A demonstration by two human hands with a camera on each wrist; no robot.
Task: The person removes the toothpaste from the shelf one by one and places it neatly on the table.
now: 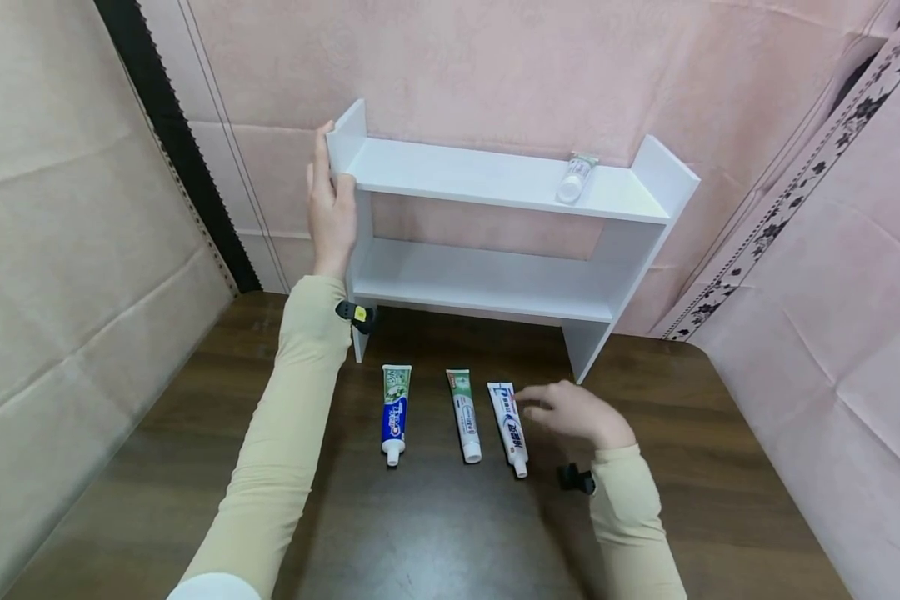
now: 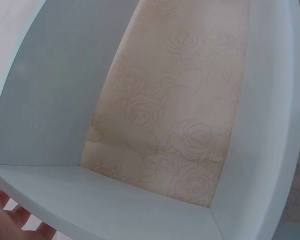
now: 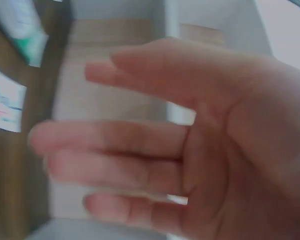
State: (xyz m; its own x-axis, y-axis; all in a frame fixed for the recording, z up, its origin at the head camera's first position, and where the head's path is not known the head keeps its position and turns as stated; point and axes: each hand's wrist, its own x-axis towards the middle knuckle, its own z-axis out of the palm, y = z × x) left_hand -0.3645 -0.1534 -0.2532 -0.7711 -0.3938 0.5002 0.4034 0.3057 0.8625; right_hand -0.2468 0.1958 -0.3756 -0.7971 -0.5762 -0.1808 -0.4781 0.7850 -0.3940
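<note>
My left hand (image 1: 332, 212) rests against the outer left side of a white two-tier shelf (image 1: 487, 279), fingers pointing up along the panel. In the left wrist view, its fingers (image 2: 19, 216) show outside that panel. My right hand (image 1: 579, 412) is low over the table, with the index fingertip right at the edge of a white and blue toothpaste tube (image 1: 508, 427). Its fingers look loosely spread in the right wrist view, nothing held between them. Left of that tube lie a green and white toothpaste tube (image 1: 464, 417) and a blue and green toothpaste tube (image 1: 395, 417).
A pale toothpaste tube (image 1: 574, 177) stands on the upper shelf board near its right end. The shelf stands at the back of the brown wooden table (image 1: 450, 533). Pink patterned cloth (image 1: 495, 67) hangs behind, and light cloth walls flank both sides.
</note>
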